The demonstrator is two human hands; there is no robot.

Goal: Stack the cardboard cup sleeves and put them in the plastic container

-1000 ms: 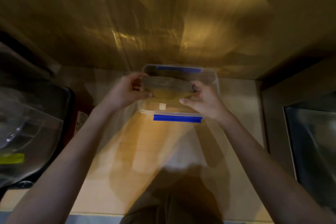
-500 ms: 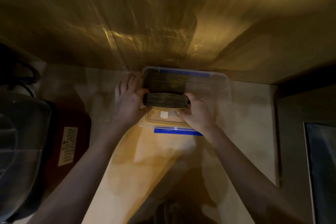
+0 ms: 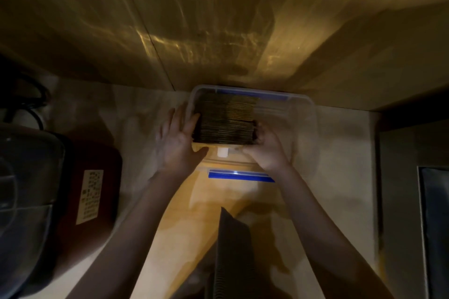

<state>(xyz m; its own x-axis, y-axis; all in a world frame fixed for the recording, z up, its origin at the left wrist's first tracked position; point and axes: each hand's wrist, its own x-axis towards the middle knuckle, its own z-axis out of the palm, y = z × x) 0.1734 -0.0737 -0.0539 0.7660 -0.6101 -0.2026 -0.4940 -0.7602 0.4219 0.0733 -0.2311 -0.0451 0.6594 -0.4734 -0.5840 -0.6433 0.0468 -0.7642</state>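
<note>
Inside, sleeves are filling the container's left part, leaving its right free; left hand is lying flat alongside, right hand gripping their dark ribbed edges.

Dim, warm yellow light with streaky glare on the wall, deep corner shadows, soft blur throughout.

Left hand lies flat, fingers straight; right hand has fingers curled.

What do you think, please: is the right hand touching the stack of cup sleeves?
Touching. In the head view, the right hand curls its fingers round the right end of the stack of cup sleeves, with no gap.
</note>
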